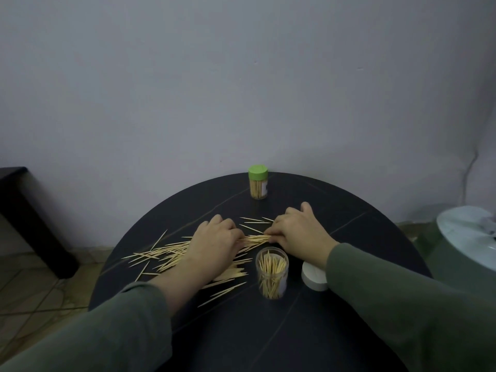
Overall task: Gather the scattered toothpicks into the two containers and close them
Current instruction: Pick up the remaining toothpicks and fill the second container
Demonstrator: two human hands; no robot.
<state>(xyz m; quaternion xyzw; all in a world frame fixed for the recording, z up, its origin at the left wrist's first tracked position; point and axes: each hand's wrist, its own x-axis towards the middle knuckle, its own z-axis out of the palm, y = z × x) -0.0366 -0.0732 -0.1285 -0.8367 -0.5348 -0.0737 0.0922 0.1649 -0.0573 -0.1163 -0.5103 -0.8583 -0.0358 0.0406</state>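
Both hands, left and right, pinch a bundle of thin wooden toothpicks beside the open clear plastic jar; a careless sweep could topple it.

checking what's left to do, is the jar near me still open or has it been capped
Open. The near clear jar shows toothpicks through its uncovered mouth, and a white lid lies beside it.

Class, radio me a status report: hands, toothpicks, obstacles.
Both hands, left and right, pinching a bundle of wooden toothpicks. Clear open jar part-filled; green-lidded jar closed. Nothing in the way.

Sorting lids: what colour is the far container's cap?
Bright green cap, seen in the head view, on the far container.
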